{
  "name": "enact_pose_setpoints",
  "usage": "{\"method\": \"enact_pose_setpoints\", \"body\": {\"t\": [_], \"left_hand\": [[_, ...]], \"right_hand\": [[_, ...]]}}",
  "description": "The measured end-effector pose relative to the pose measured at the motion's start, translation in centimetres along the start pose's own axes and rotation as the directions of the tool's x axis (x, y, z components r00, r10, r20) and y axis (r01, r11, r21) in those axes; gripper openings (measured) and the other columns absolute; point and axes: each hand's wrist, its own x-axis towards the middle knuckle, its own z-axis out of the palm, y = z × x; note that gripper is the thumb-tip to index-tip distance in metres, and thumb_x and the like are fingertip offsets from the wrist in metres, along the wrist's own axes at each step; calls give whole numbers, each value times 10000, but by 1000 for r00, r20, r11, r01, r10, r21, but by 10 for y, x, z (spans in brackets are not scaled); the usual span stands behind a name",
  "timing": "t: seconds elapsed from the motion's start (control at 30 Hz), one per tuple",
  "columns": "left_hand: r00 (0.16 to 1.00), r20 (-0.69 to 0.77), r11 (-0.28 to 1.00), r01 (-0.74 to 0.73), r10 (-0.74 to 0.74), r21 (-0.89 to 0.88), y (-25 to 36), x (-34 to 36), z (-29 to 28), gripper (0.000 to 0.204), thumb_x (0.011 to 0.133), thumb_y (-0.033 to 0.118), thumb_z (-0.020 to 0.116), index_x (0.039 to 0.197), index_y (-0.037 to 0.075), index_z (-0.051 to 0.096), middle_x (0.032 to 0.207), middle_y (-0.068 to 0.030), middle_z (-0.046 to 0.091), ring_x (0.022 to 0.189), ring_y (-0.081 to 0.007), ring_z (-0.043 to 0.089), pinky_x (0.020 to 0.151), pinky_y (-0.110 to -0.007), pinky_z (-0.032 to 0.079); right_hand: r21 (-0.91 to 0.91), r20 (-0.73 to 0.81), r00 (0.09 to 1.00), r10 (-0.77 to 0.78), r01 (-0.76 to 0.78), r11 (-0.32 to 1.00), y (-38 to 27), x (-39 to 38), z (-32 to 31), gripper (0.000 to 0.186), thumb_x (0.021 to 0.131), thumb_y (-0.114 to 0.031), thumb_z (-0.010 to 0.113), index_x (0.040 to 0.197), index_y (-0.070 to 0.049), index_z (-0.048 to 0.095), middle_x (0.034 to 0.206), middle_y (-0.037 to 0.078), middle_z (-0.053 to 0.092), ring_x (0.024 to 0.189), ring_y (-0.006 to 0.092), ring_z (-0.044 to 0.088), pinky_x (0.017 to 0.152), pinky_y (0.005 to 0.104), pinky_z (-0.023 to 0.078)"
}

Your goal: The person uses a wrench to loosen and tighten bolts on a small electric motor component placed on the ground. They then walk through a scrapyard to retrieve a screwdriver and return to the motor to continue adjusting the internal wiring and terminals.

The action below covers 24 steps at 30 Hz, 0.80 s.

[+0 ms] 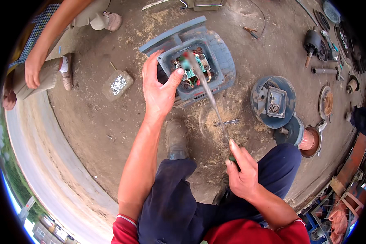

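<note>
An electric motor [225, 53] in grey-blue lies on the ground ahead of me, its terminal box [179, 90] uncovered with a green terminal board and wires inside. My left hand [160, 89] grips the box's left edge, fingers at the outer side and thumb over the rim. In my right hand [244, 173] is the near end of a long metal rod-like tool [209, 94]; a bit of green shows at the grip. The tool slants up and left, its far end over the terminal board. Motion blurs that end, so its kind and contact are unclear.
A blue-grey tub [256, 110] with a small tray of hardware stands right of the motor. A spanner [227, 122] lies on the ground nearer me. At left are a container of small metal parts [118, 84] and another person's hand [34, 72]. Motor parts [313, 42] line the right.
</note>
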Motion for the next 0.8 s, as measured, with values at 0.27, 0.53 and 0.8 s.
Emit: {"method": "enact_pose_setpoints", "body": {"t": [0.27,0.53,0.8], "left_hand": [[1000,-8,998,28,-28,-56,-4,-1,3,726,852,379,813,1419,16,539,1433,-171,513,1364,-305,471,1162,-432,351],[1000,2,998,1,-1,-56,-4,3,2,723,848,346,824,1418,9,535,1419,-166,523,1337,-301,498,1149,-423,366],[1000,5,996,17,-17,-83,-2,-2,-2,750,850,335,823,1438,-1,500,1440,-189,493,1354,-306,475,1153,-425,366]], "right_hand": [[181,-32,984,176,-167,969,20,-28,35,556,929,57,617,1472,20,500,921,171,595,744,250,583,708,328,504],[244,37,975,219,-221,944,4,-25,45,549,923,53,629,1460,17,518,896,142,584,715,227,563,681,327,494],[211,-57,975,213,-197,958,17,-2,-4,540,966,52,595,1492,40,469,933,89,604,685,103,560,619,254,494]]}}
